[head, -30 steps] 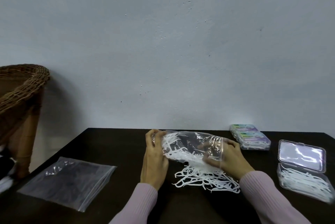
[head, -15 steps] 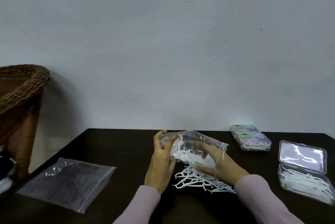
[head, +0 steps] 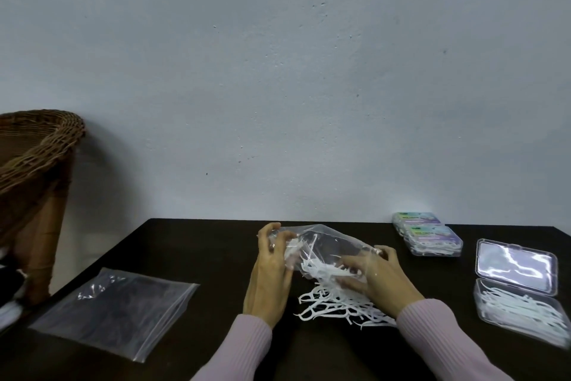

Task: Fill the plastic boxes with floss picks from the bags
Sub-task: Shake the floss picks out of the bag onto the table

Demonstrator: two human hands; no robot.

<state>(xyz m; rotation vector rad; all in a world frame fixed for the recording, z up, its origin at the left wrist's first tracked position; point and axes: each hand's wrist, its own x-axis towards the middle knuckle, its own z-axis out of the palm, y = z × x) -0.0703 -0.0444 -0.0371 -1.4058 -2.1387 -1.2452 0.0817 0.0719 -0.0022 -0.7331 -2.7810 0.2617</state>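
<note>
Clear bag (head: 327, 241) held just above worktop (head: 185, 251), centre, tilted. Left hand (head: 268, 269) grips the bag's far-left end, fingers (head: 272, 240) curled round bunched film. Right hand (head: 380, 275) holds the bag's near-right end, fingers seen through the film, seemingly inside the mouth among the picks; exact grip cannot be told.

Loose picks (head: 333, 303) heaped on worktop directly below bag. Right of bag: open box (head: 522, 306), lid up, tray part-filled with picks. Beyond it, toward wall: two shut boxes (head: 429, 235) in a stack. Left of bag: flat second bag (head: 114, 309).

Handling, judged: film thin, limp, slick, so best held at bunched corners, not mid-panel. Picks light, stiff, hooked heads likely to tangle and snag; best pinched in small aligned bundles by the handles. Box light, may slide if nudged.
</note>
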